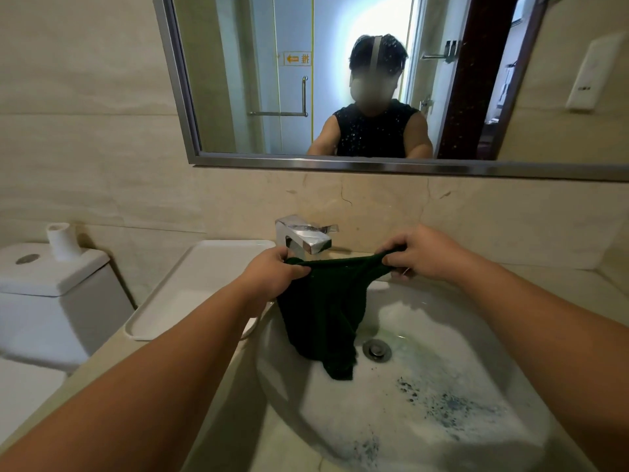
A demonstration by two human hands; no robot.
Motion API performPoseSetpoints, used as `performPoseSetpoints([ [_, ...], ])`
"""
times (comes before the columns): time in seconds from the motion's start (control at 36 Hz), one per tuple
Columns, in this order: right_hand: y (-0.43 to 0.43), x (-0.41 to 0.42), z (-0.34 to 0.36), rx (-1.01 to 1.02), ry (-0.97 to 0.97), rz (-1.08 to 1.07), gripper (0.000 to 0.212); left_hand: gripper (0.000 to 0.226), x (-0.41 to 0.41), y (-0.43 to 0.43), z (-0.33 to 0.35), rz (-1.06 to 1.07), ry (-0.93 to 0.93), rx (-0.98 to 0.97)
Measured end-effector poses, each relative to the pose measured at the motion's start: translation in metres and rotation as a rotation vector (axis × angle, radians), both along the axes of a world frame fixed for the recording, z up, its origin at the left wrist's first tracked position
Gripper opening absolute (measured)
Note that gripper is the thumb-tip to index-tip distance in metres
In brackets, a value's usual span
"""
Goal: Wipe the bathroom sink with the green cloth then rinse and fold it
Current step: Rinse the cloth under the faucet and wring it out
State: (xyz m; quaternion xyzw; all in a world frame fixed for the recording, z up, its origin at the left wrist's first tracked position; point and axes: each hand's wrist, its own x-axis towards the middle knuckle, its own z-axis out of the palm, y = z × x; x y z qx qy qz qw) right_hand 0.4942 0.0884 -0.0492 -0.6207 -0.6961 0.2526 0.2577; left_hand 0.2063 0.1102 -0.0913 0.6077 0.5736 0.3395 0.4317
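A dark green cloth (323,318) hangs wet over the white sink basin (425,386), its lower tip touching the bowl left of the metal drain (376,349). My left hand (272,274) pinches the cloth's upper left corner. My right hand (422,253) pinches the upper right corner, so the top edge is stretched between them just below the chrome faucet (306,238). Greenish specks and tinted water lie in the front part of the basin.
A white tray (190,287) sits on the counter left of the sink. Further left stands a toilet cistern (51,284) with a paper roll (63,241) on top. A mirror (340,80) hangs on the wall above the faucet.
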Motion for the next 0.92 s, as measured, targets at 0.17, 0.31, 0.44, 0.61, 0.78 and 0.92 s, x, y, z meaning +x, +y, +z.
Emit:
performPoseSetpoints([
  [0.17, -0.003, 0.012, -0.008, 0.007, 0.169, -0.061, 0.018, 0.006, 0.012, 0.008, -0.003, 0.091, 0.011, -0.004],
  [0.31, -0.007, 0.038, -0.012, -0.053, 0.469, -0.131, 0.015, 0.018, 0.014, 0.016, -0.008, 0.128, -0.084, -0.065],
  [0.44, -0.009, 0.057, -0.016, -0.177, 0.521, -0.197, 0.015, 0.024, 0.021, 0.016, -0.009, 0.066, -0.168, -0.096],
  [0.61, -0.012, 0.025, -0.011, -0.187, 0.694, -0.184, 0.014, 0.032, 0.028, 0.013, -0.007, 0.048, -0.305, -0.149],
  [0.78, -0.017, -0.053, -0.016, -0.099, 0.627, -0.031, 0.022, 0.026, 0.034, 0.006, -0.006, -0.004, -0.390, -0.210],
  [0.92, -0.016, -0.084, -0.031, -0.193, 0.617, 0.060, 0.047, 0.028, 0.037, -0.001, -0.007, -0.112, -0.445, -0.236],
])
